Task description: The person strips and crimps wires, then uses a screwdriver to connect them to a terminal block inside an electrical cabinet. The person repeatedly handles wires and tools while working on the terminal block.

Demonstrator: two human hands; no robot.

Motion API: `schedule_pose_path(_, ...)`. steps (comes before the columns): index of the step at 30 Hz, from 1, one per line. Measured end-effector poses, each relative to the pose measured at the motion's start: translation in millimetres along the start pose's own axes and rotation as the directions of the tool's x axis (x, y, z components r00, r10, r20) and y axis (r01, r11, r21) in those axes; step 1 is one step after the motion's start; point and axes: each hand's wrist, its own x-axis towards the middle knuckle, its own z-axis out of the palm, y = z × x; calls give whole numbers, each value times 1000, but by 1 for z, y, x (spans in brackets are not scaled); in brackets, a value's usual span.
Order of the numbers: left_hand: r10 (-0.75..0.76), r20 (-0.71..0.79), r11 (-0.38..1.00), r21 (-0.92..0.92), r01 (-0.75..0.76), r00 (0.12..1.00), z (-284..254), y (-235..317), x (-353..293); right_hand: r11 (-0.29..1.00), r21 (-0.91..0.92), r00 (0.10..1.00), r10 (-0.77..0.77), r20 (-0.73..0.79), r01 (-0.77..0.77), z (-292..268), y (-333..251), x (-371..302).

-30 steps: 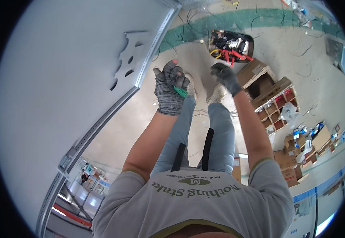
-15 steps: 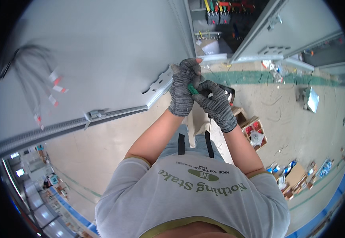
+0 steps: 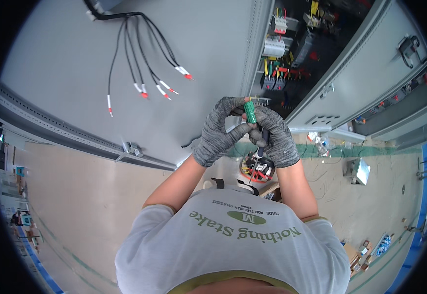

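Observation:
Both hands wear grey knit gloves with bare fingertips. Between them is a small green terminal block (image 3: pixel 250 112) with a row of openings along its face. My left hand (image 3: pixel 222 131) closes on it, fingertips at its upper end and thumb near its lower end. My right hand (image 3: pixel 278 139) has fingers against the block's right side, and its palm and fingers also hold a dark-handled screwdriver (image 3: pixel 263 139), shaft pointing down toward me. At the upper left, several black wires (image 3: pixel 136 46) with white sleeves and red ends hang in front of the grey cabinet door (image 3: pixel 66 63).
An open cabinet (image 3: pixel 301 54) with breakers and coloured wiring stands ahead, its right door (image 3: pixel 343 73) swung out. Below my hands sits a tool bag (image 3: pixel 257 167) full of tools. A metal box (image 3: pixel 357 171) and wire scraps lie on the floor to the right.
My view has tilted up, bringing the hanging wires and more of the cabinet into sight. The terminal block is turned more upright, and the screwdriver in my right hand now shows plainly.

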Motion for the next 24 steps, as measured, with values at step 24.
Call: schedule_pose_path(24,549,-313,719,650,-247,775,-102,-9,49,961,-122,954,-219,203,246,66,-54,59)
